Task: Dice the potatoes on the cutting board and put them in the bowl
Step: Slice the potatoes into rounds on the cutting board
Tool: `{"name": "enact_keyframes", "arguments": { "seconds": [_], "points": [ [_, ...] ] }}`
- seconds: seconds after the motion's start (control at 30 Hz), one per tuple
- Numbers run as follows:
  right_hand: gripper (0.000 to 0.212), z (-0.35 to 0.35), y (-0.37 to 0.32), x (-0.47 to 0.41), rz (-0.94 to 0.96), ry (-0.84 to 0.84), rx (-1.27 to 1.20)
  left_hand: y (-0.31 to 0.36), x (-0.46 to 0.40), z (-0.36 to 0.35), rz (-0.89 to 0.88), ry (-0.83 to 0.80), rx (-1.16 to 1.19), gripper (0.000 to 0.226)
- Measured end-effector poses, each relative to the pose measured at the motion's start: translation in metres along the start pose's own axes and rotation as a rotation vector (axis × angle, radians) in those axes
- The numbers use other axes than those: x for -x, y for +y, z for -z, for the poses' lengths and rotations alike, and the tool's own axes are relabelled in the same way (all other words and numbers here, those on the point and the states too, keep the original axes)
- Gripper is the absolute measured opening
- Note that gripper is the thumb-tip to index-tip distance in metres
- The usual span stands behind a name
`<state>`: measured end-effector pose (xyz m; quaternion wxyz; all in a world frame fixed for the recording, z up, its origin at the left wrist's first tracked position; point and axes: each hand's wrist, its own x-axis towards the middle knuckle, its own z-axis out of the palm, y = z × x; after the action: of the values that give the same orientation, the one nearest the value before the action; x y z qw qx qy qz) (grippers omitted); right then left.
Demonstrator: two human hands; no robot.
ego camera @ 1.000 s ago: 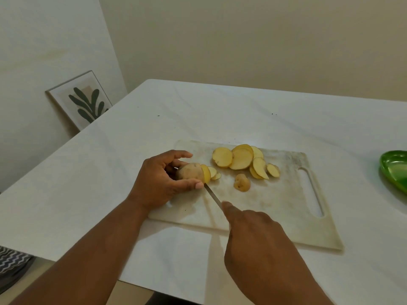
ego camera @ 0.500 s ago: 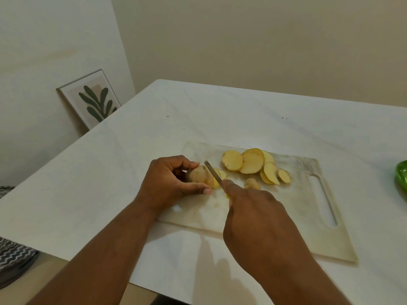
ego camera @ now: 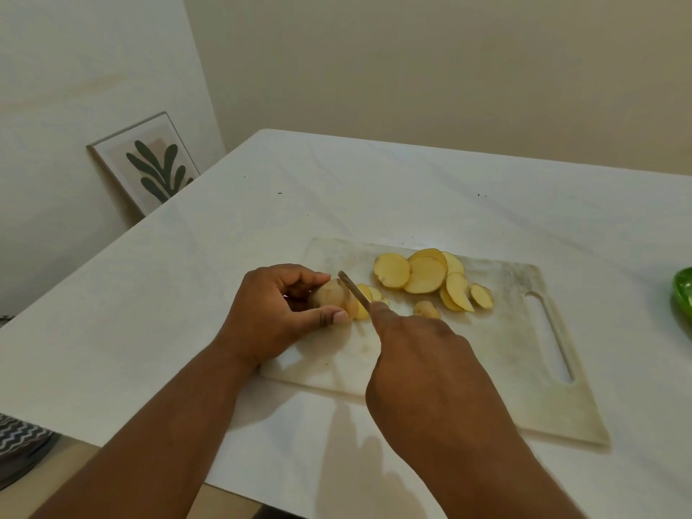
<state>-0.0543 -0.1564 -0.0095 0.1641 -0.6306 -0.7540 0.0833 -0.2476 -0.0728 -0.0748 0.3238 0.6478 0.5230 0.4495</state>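
1. Two hands are working: the left hand (ego camera: 269, 316) is pinching the potato (ego camera: 329, 297) on the cutting board (ego camera: 505, 361).
2. The right hand (ego camera: 423, 361), closed around the knife (ego camera: 354, 290), is slicing rounds.
3. Dicing the slices (ego camera: 423, 275) is probably coming next; the bowl (ego camera: 682, 294) is sitting well apart.

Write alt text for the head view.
A left hand steadies a potato on a cutting board while the right hand slices it with a knife. Cut slices lie behind; a green bowl sits at the table's right edge.
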Motion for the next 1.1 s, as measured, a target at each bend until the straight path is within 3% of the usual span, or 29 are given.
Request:
{"name": "enact_keyframes", "arguments": {
  "seconds": [0.3, 0.57, 0.9, 1.1],
  "points": [
    [0.063, -0.016, -0.005, -0.013, 0.001, 0.013, 0.017, -0.005, -0.002, -0.001, -0.074, -0.01, -0.013, 0.052],
    [0.039, -0.029, -0.008, -0.033, 0.033, -0.003, -0.012, -0.01, -0.005, -0.002, -0.116, -0.017, 0.027, 0.053],
    [0.061, -0.047, -0.002, -0.013, 0.018, 0.008, 0.009, -0.006, -0.002, -0.008, -0.105, 0.026, 0.004, 0.047],
    [0.058, -0.045, -0.002, 0.003, -0.007, -0.06, 0.016, -0.006, -0.002, -0.005, -0.053, 0.011, 0.02, 0.049]
  ]
}}
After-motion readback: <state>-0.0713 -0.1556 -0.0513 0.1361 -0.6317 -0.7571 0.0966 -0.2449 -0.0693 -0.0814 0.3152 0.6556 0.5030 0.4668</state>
